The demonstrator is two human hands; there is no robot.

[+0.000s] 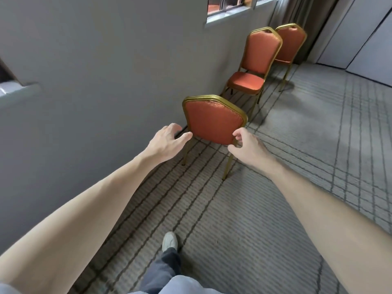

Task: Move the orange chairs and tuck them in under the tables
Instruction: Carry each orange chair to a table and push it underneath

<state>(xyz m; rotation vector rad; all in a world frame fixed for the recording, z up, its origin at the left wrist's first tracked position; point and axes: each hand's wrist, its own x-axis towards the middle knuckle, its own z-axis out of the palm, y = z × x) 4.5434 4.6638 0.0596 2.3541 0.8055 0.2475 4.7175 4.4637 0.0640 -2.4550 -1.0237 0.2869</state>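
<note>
Grey carpet (pixel 297 128) crossed with dark lines runs along a plain grey wall (pixel 95 71), and a window (pixel 228 7) and a brown curtain (pixel 297 11) sit far beyond the hands. Three orange chairs with gold metal frames stand in a row close to that wall.

The nearest chair (pixel 214 122) stands upright on the carpet directly between the two hands. Its padded back is turned toward the person, and its seat is hidden on the far side. Its two rear legs drop to the floor just below the hands.

The left hand (pixel 167 139) is spread wide with its fingers relaxed. Its thumb lies at the left edge of the backrest, touching it or just short of it. The right hand (pixel 248 147) is at the lower right corner of the backrest with its fingers curled. The gold frame passes between thumb and forefinger, but whether they have closed on it cannot be told.

Ahead of the right hand stands the second chair (pixel 254 60), well apart from the first, its seat on the side toward the hands and the wall. Just behind it is the third chair (pixel 291 43), partly hidden.

Below the hands, a leg in dark trousers (pixel 165 270) ends in a pale shoe (pixel 169 240) stepping forward.
</note>
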